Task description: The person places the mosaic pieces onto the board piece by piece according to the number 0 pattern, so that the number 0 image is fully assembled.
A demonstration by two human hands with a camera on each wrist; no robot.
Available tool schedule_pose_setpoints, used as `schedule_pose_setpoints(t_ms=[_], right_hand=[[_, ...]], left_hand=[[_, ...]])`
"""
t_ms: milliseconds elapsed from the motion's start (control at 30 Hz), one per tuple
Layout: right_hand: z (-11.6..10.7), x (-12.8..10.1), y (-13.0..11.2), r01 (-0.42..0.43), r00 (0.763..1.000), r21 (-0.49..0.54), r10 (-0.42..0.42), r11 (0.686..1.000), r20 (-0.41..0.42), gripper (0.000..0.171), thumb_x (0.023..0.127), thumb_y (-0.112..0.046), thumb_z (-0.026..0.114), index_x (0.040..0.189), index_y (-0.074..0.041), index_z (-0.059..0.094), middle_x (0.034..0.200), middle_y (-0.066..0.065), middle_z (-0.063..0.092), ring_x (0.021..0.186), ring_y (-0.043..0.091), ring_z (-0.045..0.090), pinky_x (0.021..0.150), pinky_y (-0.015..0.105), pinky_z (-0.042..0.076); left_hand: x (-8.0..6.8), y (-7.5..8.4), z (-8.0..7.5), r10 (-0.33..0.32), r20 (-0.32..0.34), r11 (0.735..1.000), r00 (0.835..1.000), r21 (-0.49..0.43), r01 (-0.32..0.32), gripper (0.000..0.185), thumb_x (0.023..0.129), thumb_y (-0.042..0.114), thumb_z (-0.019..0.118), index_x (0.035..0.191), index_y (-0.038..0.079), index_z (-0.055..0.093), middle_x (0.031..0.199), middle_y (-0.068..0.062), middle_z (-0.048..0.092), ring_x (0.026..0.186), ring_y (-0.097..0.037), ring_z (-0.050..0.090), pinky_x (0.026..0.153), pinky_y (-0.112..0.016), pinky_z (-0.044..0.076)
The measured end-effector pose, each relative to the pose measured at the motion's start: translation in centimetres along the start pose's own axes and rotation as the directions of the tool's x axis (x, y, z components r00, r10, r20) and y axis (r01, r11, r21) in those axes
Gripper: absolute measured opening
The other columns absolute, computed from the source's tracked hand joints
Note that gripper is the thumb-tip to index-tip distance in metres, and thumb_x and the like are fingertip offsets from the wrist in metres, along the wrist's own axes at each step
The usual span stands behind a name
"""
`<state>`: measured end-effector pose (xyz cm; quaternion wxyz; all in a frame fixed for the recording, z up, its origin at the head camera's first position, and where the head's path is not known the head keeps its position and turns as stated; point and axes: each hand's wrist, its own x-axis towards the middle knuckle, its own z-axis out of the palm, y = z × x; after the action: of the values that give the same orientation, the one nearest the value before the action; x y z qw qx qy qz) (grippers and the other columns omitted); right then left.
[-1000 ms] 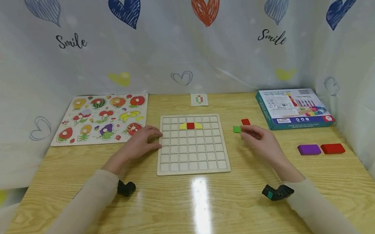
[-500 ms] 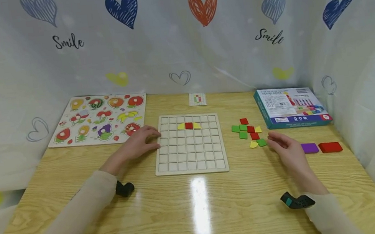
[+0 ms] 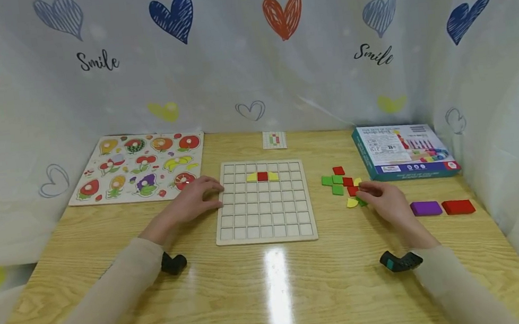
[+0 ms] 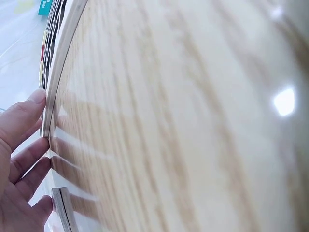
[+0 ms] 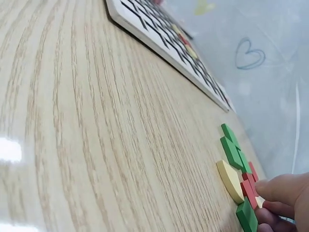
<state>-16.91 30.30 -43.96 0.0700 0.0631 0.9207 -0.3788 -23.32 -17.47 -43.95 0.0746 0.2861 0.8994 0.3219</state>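
In the head view, a wooden grid board [image 3: 265,209] lies mid-table. A red square tile [image 3: 262,176] sits on it between two yellow rounded tiles. My left hand [image 3: 192,202] rests at the board's left edge; in the left wrist view its thumb and fingertips touch the rim. Right of the board lies a group of red, green [image 3: 337,190] and yellow tiles. Over the group's near right side is my right hand [image 3: 386,201], which partly covers a green tile. In the right wrist view, its thumb tip meets a red tile [image 5: 248,189], with the other fingers slightly apart below.
A small pattern card [image 3: 274,140] lies behind the board. To the back left is a fruit puzzle [image 3: 140,167]. A boxed game [image 3: 404,151] stands at the back right, with purple [image 3: 425,209] and red blocks [image 3: 458,207] nearer. A curtain [image 3: 229,69] hangs behind the table.
My right hand first moved off the tiles to the right, uncovering them, then came back left onto the red and green ones. The left hand has stayed at the board's edge.
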Motion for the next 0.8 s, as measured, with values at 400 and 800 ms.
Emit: schedule_pose_setpoints(t_ms=[400,800], right_hand=[[0.7,1.2,-0.8,0.089,0.995,-0.120,-0.095,0.989,-0.040,0.046,0.093,-0.034,0.068,0.122,0.002,0.060,0.110,0.018,0.062,0.096,0.029,0.057,0.084,0.039,0.047],[0.8,1.4,-1.2,0.058,0.998,-0.107,-0.060,0.993,-0.020,0.040,0.093,-0.023,0.067,0.122,0.004,0.057,0.112,0.020,0.060,0.098,0.032,0.055,0.088,0.041,0.047]], left_hand=[[0.0,-0.2,0.0,0.003,-0.001,1.000,1.000,-0.001,-0.003,0.035,0.089,0.018,0.074,0.120,0.003,0.066,0.128,-0.016,0.056,0.123,-0.033,0.050,0.105,-0.050,0.038],[0.0,-0.2,0.1,0.007,-0.002,1.000,1.000,-0.005,-0.007,0.036,0.089,0.018,0.074,0.120,0.003,0.066,0.128,-0.015,0.056,0.123,-0.032,0.050,0.105,-0.049,0.039]])
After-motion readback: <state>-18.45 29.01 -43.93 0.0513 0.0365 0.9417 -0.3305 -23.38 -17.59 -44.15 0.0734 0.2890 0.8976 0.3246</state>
